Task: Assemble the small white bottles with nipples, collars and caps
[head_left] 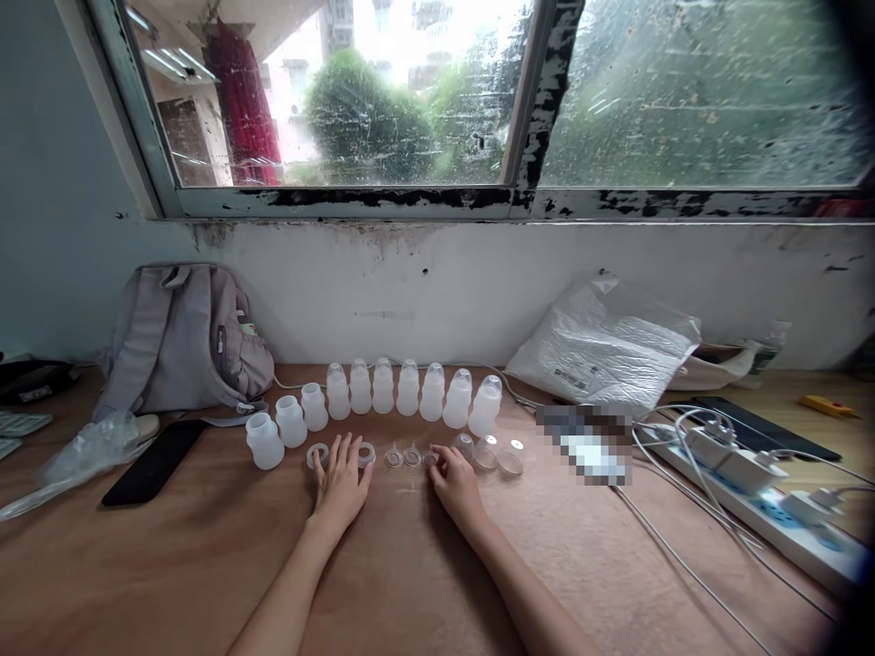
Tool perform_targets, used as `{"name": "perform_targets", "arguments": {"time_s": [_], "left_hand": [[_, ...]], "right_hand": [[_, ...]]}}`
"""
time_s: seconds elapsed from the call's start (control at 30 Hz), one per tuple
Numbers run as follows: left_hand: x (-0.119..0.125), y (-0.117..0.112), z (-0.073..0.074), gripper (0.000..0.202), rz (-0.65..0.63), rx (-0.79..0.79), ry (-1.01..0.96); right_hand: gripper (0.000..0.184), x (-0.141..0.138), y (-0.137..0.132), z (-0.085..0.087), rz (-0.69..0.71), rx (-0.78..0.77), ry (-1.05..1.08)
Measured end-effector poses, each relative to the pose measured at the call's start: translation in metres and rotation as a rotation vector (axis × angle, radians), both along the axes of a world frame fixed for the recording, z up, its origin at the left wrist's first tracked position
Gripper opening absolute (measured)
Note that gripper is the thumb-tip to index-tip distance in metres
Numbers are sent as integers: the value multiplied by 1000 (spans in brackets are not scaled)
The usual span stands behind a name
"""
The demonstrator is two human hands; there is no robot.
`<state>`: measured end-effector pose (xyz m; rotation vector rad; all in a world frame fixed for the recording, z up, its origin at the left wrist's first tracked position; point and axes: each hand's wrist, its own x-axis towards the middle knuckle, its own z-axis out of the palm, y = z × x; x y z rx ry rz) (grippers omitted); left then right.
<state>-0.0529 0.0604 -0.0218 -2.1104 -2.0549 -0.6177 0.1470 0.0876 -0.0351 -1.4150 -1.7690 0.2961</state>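
My left hand (340,483) lies palm down with its fingers spread. It rests over a row of screw rings, touching a ring (366,454) by its thumb side and another ring (317,456) by its outer fingers. My right hand (455,483) has its fingertips closed around a clear bottle teat (430,459) on the table. Two more teats, a left one (394,456) and a middle one (411,456), stand between the hands. Right of my right hand are three clear caps (509,459). Behind, three uncapped baby bottles (290,422) stand beside several capped baby bottles (408,389) in an arc.
On the left are a grey backpack (188,337), a black flat pouch (156,463) and a clear plastic bag (92,456). A silvery bag (608,342) leans on the wall at right. Nearby lie a pixelated object (591,446), cables and a power strip (772,510).
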Motion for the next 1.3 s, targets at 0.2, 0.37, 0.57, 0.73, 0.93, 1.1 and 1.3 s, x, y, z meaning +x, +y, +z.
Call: {"name": "perform_targets", "arguments": {"time_s": [0.2,0.37,0.57,0.73,0.93,1.1,1.3], "left_hand": [[-1,0,-1,42,16,-2,5],[0,0,0,42,15,20,5],[5,-4,5,40,-40,70,6],[6,-4,5,39,-53,78,6],[7,-5,5,38,-49,92,-16],[0,4,23,37,-12,240,-58],[-30,55,87,46,113,383,17]], "right_hand": [[23,1,1,-1,10,33,25],[27,1,3,-3,-6,65,44],[28,-1,5,-2,-18,48,11],[26,-1,5,0,-3,16,2],[25,-2,3,-1,-16,15,-22],[32,-2,2,2,-3,9,1],[30,-2,0,4,6,10,40]]}}
